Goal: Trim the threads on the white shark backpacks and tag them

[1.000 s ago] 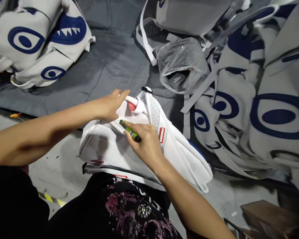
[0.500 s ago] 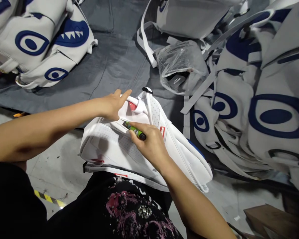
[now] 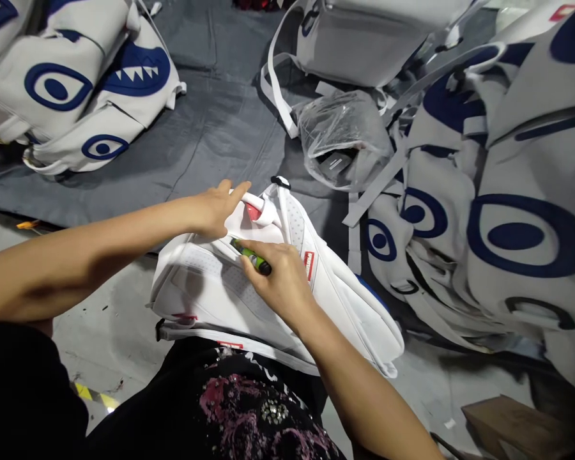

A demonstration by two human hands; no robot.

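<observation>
A white backpack (image 3: 206,287) with red labels lies tilted across my lap, its top against the table edge. My left hand (image 3: 215,207) grips its upper part beside the carry handle, thumb low on the fabric and a couple of fingers stretched upward. My right hand (image 3: 278,271) is closed around a small green tool with a dark tip and a rounded black end (image 3: 253,257); its exact kind I cannot make out. The tool's tip is at the fabric near a seam, close below my left thumb.
White backpacks with blue eye patches (image 3: 57,86) lie at the left. More of them (image 3: 531,236) are heaped at the right. A clear plastic bag (image 3: 345,121) sits on the grey-covered table (image 3: 220,121). A cardboard box (image 3: 512,415) stands on the floor.
The tool in my right hand has shifted slightly left along the backpack, towards my left thumb. My left hand keeps its place on the backpack. The view has shifted a little.
</observation>
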